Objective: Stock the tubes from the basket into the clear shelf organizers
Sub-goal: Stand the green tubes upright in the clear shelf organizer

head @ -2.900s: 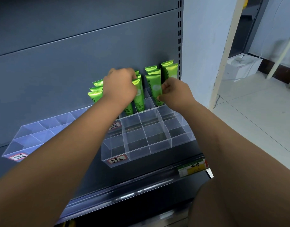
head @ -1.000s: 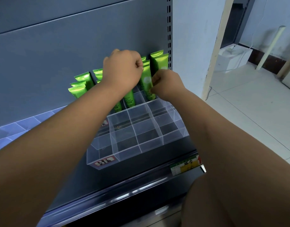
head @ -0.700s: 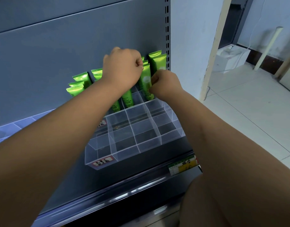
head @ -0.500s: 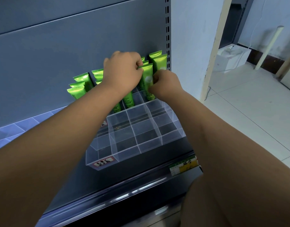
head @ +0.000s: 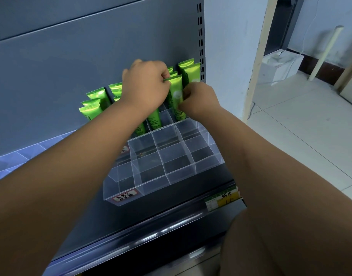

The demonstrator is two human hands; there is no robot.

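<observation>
My left hand (head: 145,86) pinches the crimped top of a green tube (head: 176,90) and my right hand (head: 199,100) pinches its side lower down. The tube stands upright near the back right of the clear organizer (head: 167,177), just in front of the other tubes (head: 191,73). If its foot catches a divider as I press, it could buckle or lean, and my knuckles are crowded in close enough to topple the neighbours.

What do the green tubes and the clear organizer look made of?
Green tubes: probably soft plastic laminate with a metallic gloss, judging by the sheen and the flat crimped top ends. Clear organizer: rigid transparent plastic, possibly acrylic, with see-through walls, bright edges and straight dividers.
</observation>
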